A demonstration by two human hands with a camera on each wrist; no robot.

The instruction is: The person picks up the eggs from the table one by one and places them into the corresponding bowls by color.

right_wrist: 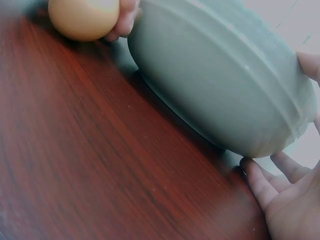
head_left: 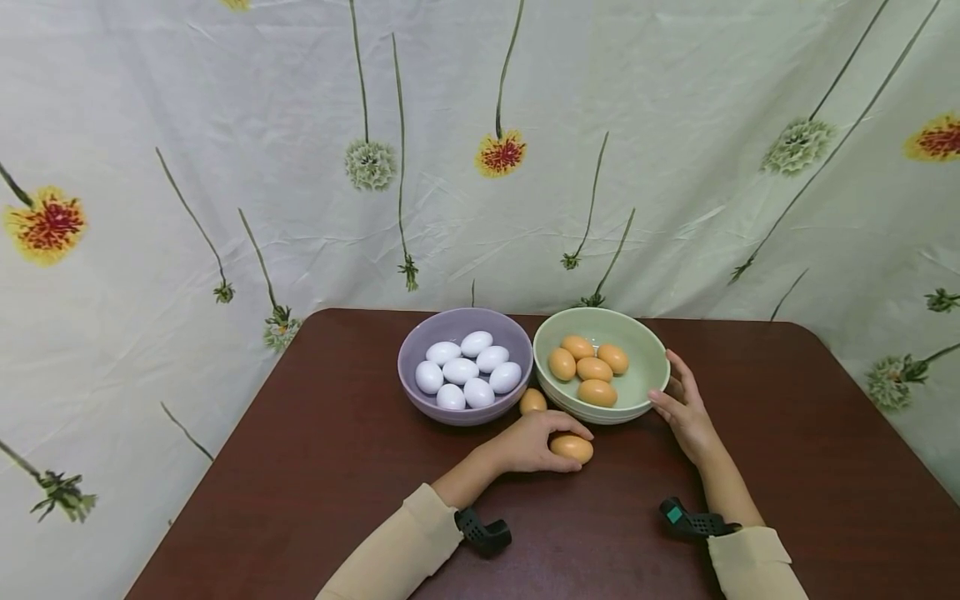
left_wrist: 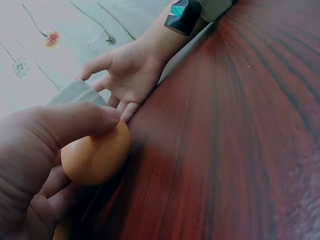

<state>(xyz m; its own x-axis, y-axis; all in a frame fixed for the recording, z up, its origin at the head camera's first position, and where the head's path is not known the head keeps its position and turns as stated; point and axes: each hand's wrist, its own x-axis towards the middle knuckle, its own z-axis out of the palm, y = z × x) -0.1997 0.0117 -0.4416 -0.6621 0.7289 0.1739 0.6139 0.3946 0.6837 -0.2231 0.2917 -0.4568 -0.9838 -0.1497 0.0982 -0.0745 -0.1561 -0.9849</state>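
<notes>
In the head view my left hand (head_left: 536, 443) pinches a brown egg (head_left: 572, 450) between thumb and fingers, just in front of the bowls. The left wrist view shows the thumb lying over that egg (left_wrist: 97, 155). My right hand (head_left: 692, 417) holds the right side of a green bowl (head_left: 641, 354), its thumb and fingers spread along the rim and outer wall. Several brown eggs (head_left: 595, 369) lie inside the green bowl. Another brown egg (head_left: 533, 401) sits on the table between the bowls, partly hidden behind my left hand.
A purple bowl (head_left: 414, 367) with several white eggs (head_left: 461, 371) stands left of the green bowl, touching or nearly touching it. Both are near the far edge of the dark red table (head_left: 315, 467). Behind hangs a flowered white cloth (head_left: 450, 225).
</notes>
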